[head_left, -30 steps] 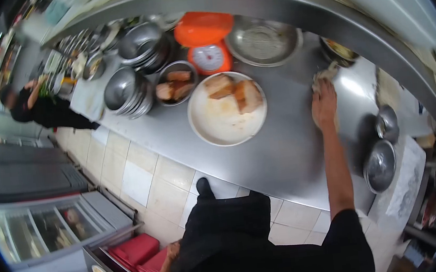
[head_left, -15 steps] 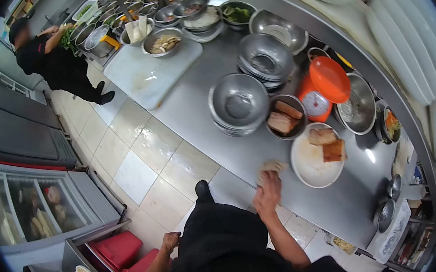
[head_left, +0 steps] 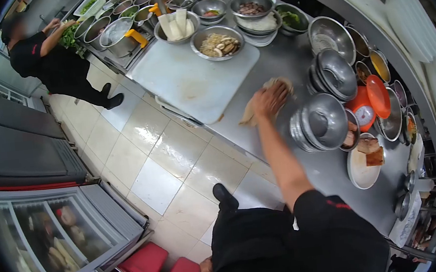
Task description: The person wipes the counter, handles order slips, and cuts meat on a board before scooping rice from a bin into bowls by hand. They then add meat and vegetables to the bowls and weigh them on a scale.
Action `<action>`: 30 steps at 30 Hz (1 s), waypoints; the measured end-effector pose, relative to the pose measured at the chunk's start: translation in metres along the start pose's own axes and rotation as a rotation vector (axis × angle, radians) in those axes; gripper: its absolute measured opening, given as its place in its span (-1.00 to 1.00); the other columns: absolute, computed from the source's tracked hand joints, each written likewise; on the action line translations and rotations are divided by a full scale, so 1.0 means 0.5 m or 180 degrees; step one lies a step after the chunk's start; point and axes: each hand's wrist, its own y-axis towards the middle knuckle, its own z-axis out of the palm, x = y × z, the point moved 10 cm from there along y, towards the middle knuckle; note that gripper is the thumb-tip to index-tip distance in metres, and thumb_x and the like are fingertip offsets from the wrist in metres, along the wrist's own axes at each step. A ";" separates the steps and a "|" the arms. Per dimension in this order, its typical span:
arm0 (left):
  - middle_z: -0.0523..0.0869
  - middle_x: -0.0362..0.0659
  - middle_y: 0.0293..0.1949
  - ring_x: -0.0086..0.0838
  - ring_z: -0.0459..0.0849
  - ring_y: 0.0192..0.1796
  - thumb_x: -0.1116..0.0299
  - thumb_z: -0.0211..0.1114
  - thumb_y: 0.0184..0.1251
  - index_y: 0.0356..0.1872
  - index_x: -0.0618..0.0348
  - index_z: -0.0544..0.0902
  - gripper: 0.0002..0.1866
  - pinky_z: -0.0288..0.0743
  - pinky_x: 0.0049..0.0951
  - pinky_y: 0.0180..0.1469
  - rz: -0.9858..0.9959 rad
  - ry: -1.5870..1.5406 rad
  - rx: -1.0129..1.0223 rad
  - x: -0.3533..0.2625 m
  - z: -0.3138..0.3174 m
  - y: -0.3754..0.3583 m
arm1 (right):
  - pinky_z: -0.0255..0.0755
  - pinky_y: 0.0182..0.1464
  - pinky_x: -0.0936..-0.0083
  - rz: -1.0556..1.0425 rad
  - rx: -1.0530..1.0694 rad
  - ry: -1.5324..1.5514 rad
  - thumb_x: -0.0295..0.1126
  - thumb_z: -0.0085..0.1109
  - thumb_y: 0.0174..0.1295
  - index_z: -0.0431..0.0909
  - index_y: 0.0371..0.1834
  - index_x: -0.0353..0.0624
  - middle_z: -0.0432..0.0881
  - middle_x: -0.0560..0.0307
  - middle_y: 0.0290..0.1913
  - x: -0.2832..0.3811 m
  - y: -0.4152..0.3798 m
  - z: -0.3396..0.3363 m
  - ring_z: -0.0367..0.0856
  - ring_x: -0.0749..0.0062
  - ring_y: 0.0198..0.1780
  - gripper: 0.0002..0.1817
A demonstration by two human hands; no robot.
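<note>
The right hand (head_left: 270, 101) lies spread over a beige cloth (head_left: 248, 114) on the steel table (head_left: 287, 57), between the cutting board (head_left: 194, 83) and 2 stacks of metal bowls (head_left: 325, 122); the left hand (head_left: 206, 270) hangs low, grip unclear

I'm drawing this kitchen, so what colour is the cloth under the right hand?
The cloth is pale beige. The head view shows it best.

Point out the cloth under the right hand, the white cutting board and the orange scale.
Cloth (head_left: 248, 114): head view, the loose end sticking out below the hand (head_left: 271, 100).
Cutting board (head_left: 196, 80): head view, bare top surface.
Orange scale (head_left: 364, 115): head view, the dial face.
</note>
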 end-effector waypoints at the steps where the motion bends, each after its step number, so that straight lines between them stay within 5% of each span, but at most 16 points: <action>1: 0.69 -0.04 -0.15 -0.15 0.63 -0.03 0.35 0.02 0.19 -0.03 -0.03 0.62 -0.66 0.49 -0.23 0.01 0.0114 0.0171 0.0020 0.010 -0.002 0.004 | 0.06 0.31 0.11 -0.0045 0.0080 0.0003 -0.34 -0.06 0.10 0.24 0.21 -0.38 0.28 -0.23 0.28 0.012 0.041 0.020 0.18 -0.05 0.33 -0.43; 3: 0.69 -0.06 -0.15 -0.15 0.63 -0.04 0.35 0.08 0.15 -0.03 -0.02 0.61 -0.67 0.49 -0.23 0.00 0.0258 0.0266 -0.0026 0.018 -0.027 -0.004 | 0.15 0.25 0.10 -0.0632 -0.0516 0.0115 -0.35 0.00 0.05 0.34 0.13 -0.35 0.39 -0.20 0.18 0.041 0.101 0.070 0.29 -0.02 0.24 -0.47; 9: 0.68 -0.07 -0.14 -0.14 0.64 -0.07 0.31 0.20 0.09 -0.02 0.03 0.57 -0.63 0.53 -0.24 -0.04 0.0686 0.0376 0.0096 -0.014 -0.091 -0.006 | 0.19 0.21 0.11 -0.1312 0.0090 0.0953 -0.44 0.03 0.03 0.44 0.07 -0.16 0.46 -0.06 0.12 0.079 0.063 0.112 0.39 0.07 0.15 -0.56; 11: 0.68 -0.05 -0.08 -0.22 0.66 -0.05 0.38 0.15 0.14 0.04 0.15 0.54 -0.61 0.55 -0.35 -0.04 0.1052 0.0475 0.0045 -0.046 -0.115 -0.019 | 0.26 0.14 0.14 -0.0738 0.1029 0.0453 -0.51 0.03 0.03 0.47 0.01 -0.10 0.49 -0.05 0.02 0.081 -0.075 0.084 0.42 0.04 0.09 -0.61; 12: 0.68 -0.05 -0.08 -0.23 0.66 -0.05 0.37 0.15 0.15 0.05 0.16 0.54 -0.61 0.55 -0.36 -0.04 0.1129 0.0492 0.0045 -0.052 -0.119 -0.014 | 0.32 0.08 0.11 -0.1069 0.0561 0.0706 -0.52 0.06 -0.01 0.46 0.01 -0.09 0.50 -0.06 0.02 0.114 -0.155 0.013 0.47 -0.01 0.02 -0.58; 15: 0.68 -0.05 -0.09 -0.26 0.66 -0.04 0.36 0.15 0.17 0.06 0.21 0.52 -0.60 0.55 -0.39 -0.03 0.1111 0.0374 0.0084 -0.039 -0.122 0.031 | 0.38 0.02 0.23 -0.0631 0.0668 0.1755 -0.62 -0.03 -0.11 0.60 -0.31 -0.15 0.60 -0.06 -0.20 0.117 -0.309 -0.043 0.54 0.02 -0.07 -0.71; 17: 0.69 -0.05 -0.09 -0.28 0.66 -0.03 0.35 0.14 0.18 0.08 0.23 0.52 -0.59 0.55 -0.40 -0.03 0.1045 0.0226 0.0110 -0.020 -0.117 0.090 | 0.39 -0.03 0.22 0.0129 0.2081 0.2416 -0.61 -0.03 -0.12 0.61 -0.45 -0.19 0.61 -0.05 -0.24 0.139 -0.371 -0.026 0.54 0.01 -0.10 -0.78; 20: 0.69 -0.05 -0.09 -0.30 0.66 -0.02 0.33 0.13 0.19 0.09 0.27 0.50 -0.57 0.55 -0.43 -0.03 0.0910 0.0068 0.0082 0.009 -0.119 0.139 | 0.38 -0.01 0.23 -0.0303 0.1059 0.3064 -0.59 -0.04 -0.10 0.60 -0.35 -0.18 0.61 -0.07 -0.23 0.210 -0.303 -0.091 0.53 0.00 -0.10 -0.74; 24: 0.70 -0.05 -0.10 -0.34 0.66 -0.01 0.31 0.13 0.22 0.11 0.33 0.48 -0.55 0.55 -0.46 -0.02 0.0733 -0.0353 0.0205 0.092 -0.110 0.212 | 0.36 0.01 0.21 -0.0918 0.0006 0.2409 -0.52 0.01 -0.07 0.57 -0.18 -0.16 0.57 -0.05 -0.07 0.304 -0.134 -0.083 0.44 0.00 0.03 -0.68; 25: 0.69 -0.02 -0.10 -0.29 0.66 -0.03 0.32 0.14 0.20 0.09 0.29 0.51 -0.57 0.55 -0.43 -0.02 0.1162 0.0301 -0.0166 0.080 -0.128 0.205 | 0.36 0.01 0.21 -0.0849 -0.0046 0.2428 -0.52 0.01 -0.07 0.57 -0.18 -0.16 0.57 -0.05 -0.07 0.302 -0.139 -0.053 0.44 0.00 0.03 -0.68; 27: 0.68 0.01 -0.09 -0.24 0.67 -0.05 0.32 0.15 0.19 0.07 0.24 0.54 -0.59 0.55 -0.39 -0.02 0.1512 0.0928 -0.0409 0.074 -0.155 0.184 | 0.37 -0.05 0.15 -0.1413 0.0191 0.1008 -0.48 0.05 -0.07 0.60 -0.21 -0.13 0.57 0.02 -0.10 0.348 -0.182 0.021 0.42 0.00 0.04 -0.70; 30: 0.68 0.01 -0.09 -0.24 0.67 -0.05 0.32 0.16 0.19 0.07 0.24 0.54 -0.59 0.55 -0.39 -0.01 0.1263 0.0773 -0.0076 0.061 -0.183 0.198 | 0.42 -0.11 0.11 -0.1873 0.1580 0.1999 -0.47 0.07 -0.15 0.58 -0.37 -0.24 0.53 -0.09 -0.25 0.409 -0.321 0.124 0.49 -0.02 -0.15 -0.78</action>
